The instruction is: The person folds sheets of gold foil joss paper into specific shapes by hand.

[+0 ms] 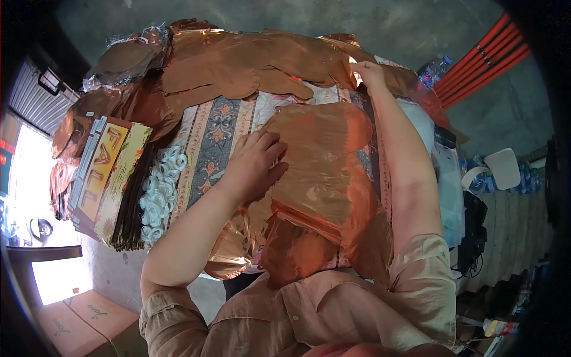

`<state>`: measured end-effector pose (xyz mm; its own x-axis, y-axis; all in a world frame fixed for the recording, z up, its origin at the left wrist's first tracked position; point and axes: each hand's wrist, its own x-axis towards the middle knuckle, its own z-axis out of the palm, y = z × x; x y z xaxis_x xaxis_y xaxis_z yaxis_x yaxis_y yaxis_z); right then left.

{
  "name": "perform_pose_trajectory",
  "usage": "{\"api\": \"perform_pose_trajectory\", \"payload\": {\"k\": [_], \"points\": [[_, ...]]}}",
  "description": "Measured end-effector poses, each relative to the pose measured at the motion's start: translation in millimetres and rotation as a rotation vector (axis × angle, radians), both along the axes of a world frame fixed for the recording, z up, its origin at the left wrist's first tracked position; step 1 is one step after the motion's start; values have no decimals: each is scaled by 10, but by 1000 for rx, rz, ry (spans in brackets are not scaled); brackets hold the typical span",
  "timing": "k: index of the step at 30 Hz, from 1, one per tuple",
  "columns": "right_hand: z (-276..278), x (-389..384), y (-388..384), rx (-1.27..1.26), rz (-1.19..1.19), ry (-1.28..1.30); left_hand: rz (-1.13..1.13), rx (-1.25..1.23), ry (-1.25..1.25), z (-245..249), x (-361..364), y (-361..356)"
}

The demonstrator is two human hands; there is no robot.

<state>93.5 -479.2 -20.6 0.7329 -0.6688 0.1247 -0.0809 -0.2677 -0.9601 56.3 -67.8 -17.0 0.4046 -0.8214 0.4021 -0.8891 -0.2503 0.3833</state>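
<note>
A stack of copper-coloured foil balloons lies in front of me on a patterned cloth. My left hand rests on the stack's left edge, fingers bent and pressing the top sheet. My right hand is stretched to the far side, gripping the edge of a large pile of the same foil balloons that covers the back of the table.
Flat printed packs reading "FALL" stand at the left beside white curled ribbon. More foil in plastic bags sits far left. Cardboard boxes are on the floor; water bottles and clutter at the right.
</note>
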Motion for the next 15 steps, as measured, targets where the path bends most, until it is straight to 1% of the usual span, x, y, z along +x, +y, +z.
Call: {"api": "perform_pose_trajectory", "payload": {"k": [2,3,6,7,8,10,11,12,13,14,15], "points": [[29,28,-26,-301,-85,130,-5,-13,-1,-7,4,1],[4,34,-13,-303,-82,130,-3,-14,0,-9,6,3],[-23,-23,237,-896,-152,132,-16,-2,-6,3,12,-2],[21,-24,295,-815,-130,270,-10,-4,10,8,7,7],[70,-48,248,-817,-144,274,-10,-8,26,16,1,2],[206,-25,110,-668,-52,444,-20,7,29,48,-12,10],[303,14,-130,-815,-47,508,-13,27,31,61,-8,12],[422,-76,-372,-682,-40,298,-20,26,31,53,-2,1],[707,-232,-411,-527,-36,267,-13,14,28,30,1,-3],[992,-338,-595,-606,-125,310,-5,2,26,19,-4,3],[1272,-512,-957,-472,16,225,-9,-3,28,24,-12,15]]}}
